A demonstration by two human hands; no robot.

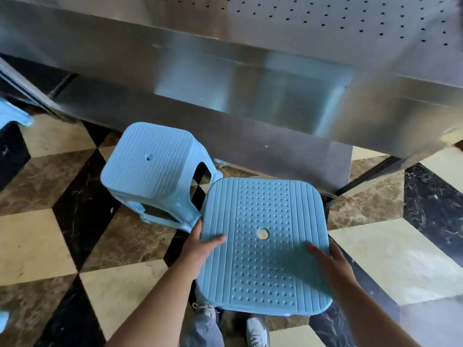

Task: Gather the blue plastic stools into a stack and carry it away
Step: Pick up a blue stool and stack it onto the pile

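Observation:
I hold a light blue plastic stool (265,246) in front of me, its dotted seat with a round centre hole facing up. My left hand (200,246) grips its left edge, thumb on the seat. My right hand (330,264) grips the right edge, thumb on top too. A second blue stool (152,169) stands on the floor just left of and beyond it, looking like a stack of nested stools. Parts of another blue stool (15,113) show at the far left edge.
A stainless steel counter (250,101) with a perforated top runs across the upper view, its lower panel close behind the stools. The floor (75,234) is patterned in beige, brown and black tiles. My shoes and trouser legs show below the held stool.

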